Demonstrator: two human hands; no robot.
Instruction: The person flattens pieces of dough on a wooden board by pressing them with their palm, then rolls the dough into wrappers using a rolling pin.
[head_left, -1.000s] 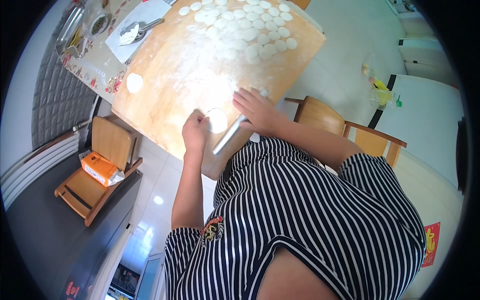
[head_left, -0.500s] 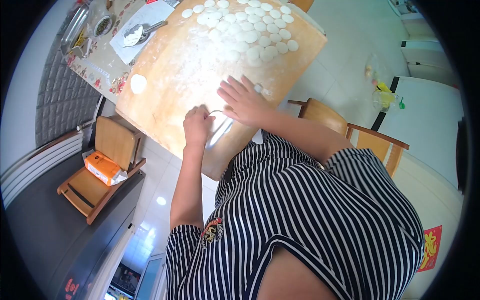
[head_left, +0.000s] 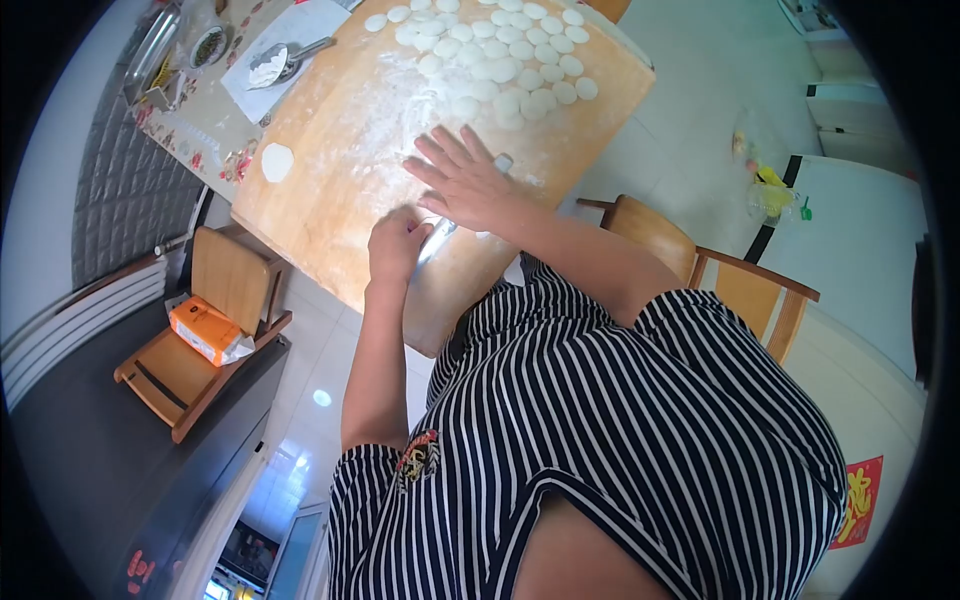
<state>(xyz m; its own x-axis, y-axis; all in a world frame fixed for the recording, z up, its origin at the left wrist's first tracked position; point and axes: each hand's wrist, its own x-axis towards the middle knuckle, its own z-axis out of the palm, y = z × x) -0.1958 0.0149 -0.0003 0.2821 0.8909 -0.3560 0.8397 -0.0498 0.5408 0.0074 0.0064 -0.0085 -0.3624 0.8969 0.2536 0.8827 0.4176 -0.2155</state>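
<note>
On the floured wooden board (head_left: 330,190), my right hand (head_left: 468,188) lies flat with fingers spread across a shiny rolling pin (head_left: 438,238). The pin slants, its far end showing past my fingers. To the left, my left hand (head_left: 397,245) is closed, fingers curled at the edge of a dough wrapper mostly hidden beneath the hands and pin. One round dough wrapper (head_left: 277,162) lies alone near the board's left edge. Many flat white dough rounds (head_left: 500,70) overlap at the board's far side.
A bowl of white flour (head_left: 268,68) rests on paper on the flowered tablecloth (head_left: 205,130). Beyond it is a small dish of dark bits (head_left: 208,46). A wooden chair (head_left: 230,280) with an orange packet (head_left: 208,330) stands left; another chair (head_left: 650,235) is right.
My right hand has slid forward and slightly left over the rolling pin, and the pin has moved forward with it. My left hand stays almost in place.
</note>
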